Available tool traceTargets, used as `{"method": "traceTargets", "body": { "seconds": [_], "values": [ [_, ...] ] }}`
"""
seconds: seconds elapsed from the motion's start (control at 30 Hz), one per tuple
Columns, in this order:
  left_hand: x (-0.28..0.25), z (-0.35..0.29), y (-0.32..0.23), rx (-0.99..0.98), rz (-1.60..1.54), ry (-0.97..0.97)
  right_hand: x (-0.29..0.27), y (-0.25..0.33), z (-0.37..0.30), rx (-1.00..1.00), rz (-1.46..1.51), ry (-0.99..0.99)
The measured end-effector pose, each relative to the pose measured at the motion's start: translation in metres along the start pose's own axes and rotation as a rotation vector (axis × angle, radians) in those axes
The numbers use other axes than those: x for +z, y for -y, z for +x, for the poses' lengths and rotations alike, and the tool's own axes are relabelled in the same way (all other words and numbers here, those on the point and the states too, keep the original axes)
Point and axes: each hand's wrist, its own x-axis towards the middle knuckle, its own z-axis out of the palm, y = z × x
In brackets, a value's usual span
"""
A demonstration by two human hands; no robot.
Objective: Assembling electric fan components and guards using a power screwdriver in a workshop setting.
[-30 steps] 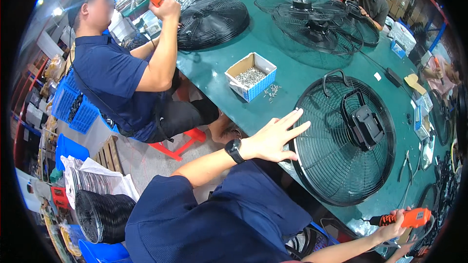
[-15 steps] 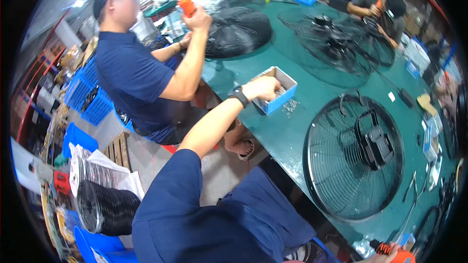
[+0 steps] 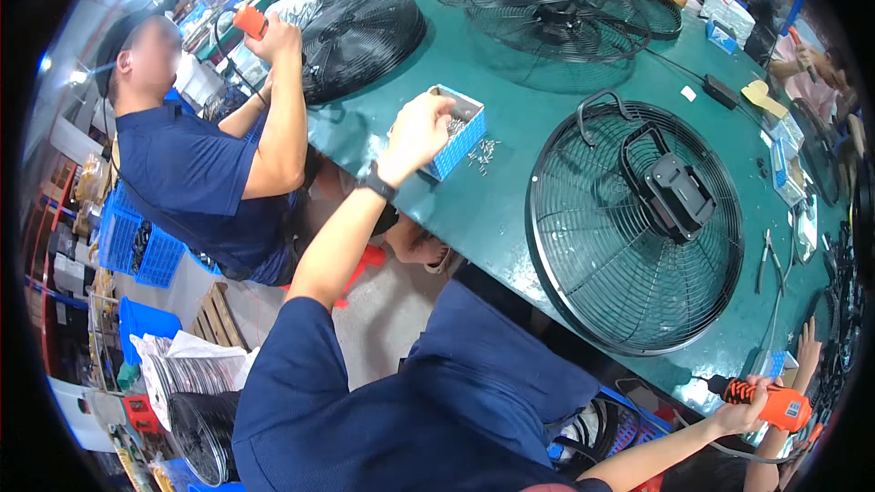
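Note:
My left hand [image 3: 419, 135], with a dark band on the wrist, is over the near side of a small blue cardboard box [image 3: 460, 148]. Its fingers are curled together; what they hold, if anything, is too small to make out. Small screws [image 3: 458, 126] lie inside the box, and more are scattered on the table beside it. At the lower right, my right hand [image 3: 743, 415] is wrapped round an orange and black electric screwdriver [image 3: 782, 408], its tip pointing left. Between my hands lies a black round fan guard [image 3: 583, 246] with a motor housing [image 3: 679, 196] and a bracket.
The green table [image 3: 474, 228] bears another fan guard [image 3: 365, 41] and stacked fan parts [image 3: 556, 23] farther off. Pliers [image 3: 775, 260] lie at the right. A co-worker [image 3: 191, 141] at the left raises an orange tool. Blue crates [image 3: 141, 237] and a cable spool [image 3: 200, 433] stand on the floor.
My left hand has risen out of the screw box, fingers curled. My right hand and the screwdriver show more fully now. The whole view has shifted.

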Motion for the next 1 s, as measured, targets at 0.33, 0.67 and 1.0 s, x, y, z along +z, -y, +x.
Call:
{"method": "traceTargets", "body": {
  "seconds": [0.33,0.67,1.0],
  "values": [
    [0.053,-0.047,-0.050,0.026,0.257,0.145,0.017,0.005,-0.006,-0.001,-0.031,0.025],
    [0.064,-0.031,-0.062,0.175,0.488,0.122,0.021,0.001,0.000,0.001,-0.035,0.063],
    [0.068,-0.010,-0.058,0.278,0.544,0.208,0.056,0.013,-0.013,-0.003,-0.169,0.127]
  ]
}}
